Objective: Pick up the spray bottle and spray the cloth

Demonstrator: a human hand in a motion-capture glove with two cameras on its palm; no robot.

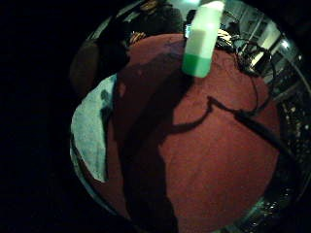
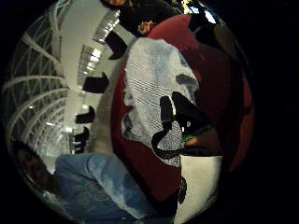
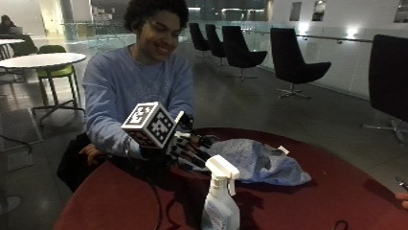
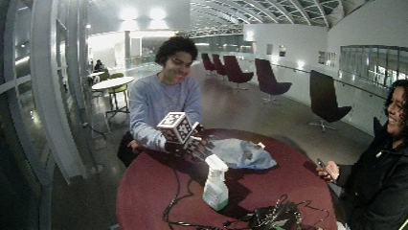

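A white spray bottle [image 3: 220, 203] with green liquid stands upright on the round red table [image 3: 319, 201], near its front edge. A light blue cloth [image 3: 258, 162] lies crumpled on the table's far side. My gloved right hand [image 3: 186, 149] hovers just above the table between the person's body and the cloth, beside the cloth's near end, fingers spread and holding nothing. The bottle is apart from the hand, a short way in front of it. In the little finger side palm view the bottle [image 1: 201, 41] stands across the table, with the cloth [image 1: 92, 126] at the table's edge.
Black cables [image 4: 178, 201] run over the table past the bottle [image 4: 215, 189] to a dark device [image 4: 274, 218] at the front edge. A cable [image 1: 252, 121] also crosses the red top. Dark chairs [image 3: 293, 62] stand behind on the floor.
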